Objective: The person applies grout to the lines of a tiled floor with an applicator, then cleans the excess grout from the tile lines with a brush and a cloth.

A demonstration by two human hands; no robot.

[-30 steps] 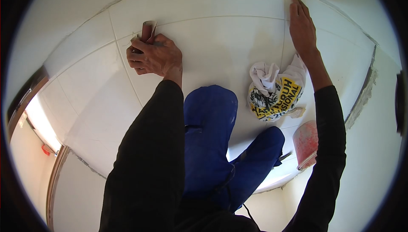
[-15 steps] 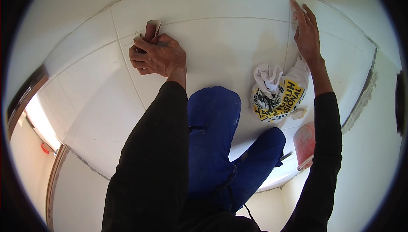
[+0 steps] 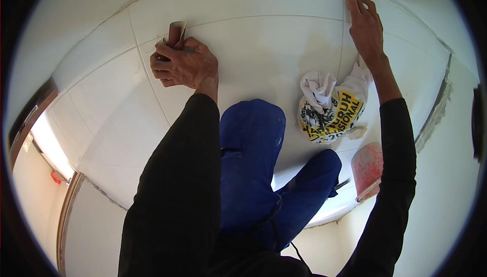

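My left hand [image 3: 190, 64] is closed around a rolled, reddish-brown piece of sandpaper [image 3: 176, 34]. It rests on the white tiles near a crossing of joints; part of the roll is hidden by the fingers. On the other side, my right hand [image 3: 367, 31] holds nothing. Its index finger stretches to the upper end of a tile joint [image 3: 342, 46], touching the tile there, while the other fingers bend slightly. Just below that wrist lies a crumpled white cloth [image 3: 332, 105] with yellow and black print.
A red, white-smeared bucket [image 3: 367, 168] stands by my right forearm. My blue-trousered knees [image 3: 253, 125] are bent over the white tiled floor [image 3: 253, 48]. Rough plaster edges [image 3: 439, 104] run along the wall base, and a brown door frame [image 3: 33, 114] is at the left.
My right index finger has moved up along the joint to near its upper end. My left hand, still gripping the sandpaper, has shifted only slightly in view.
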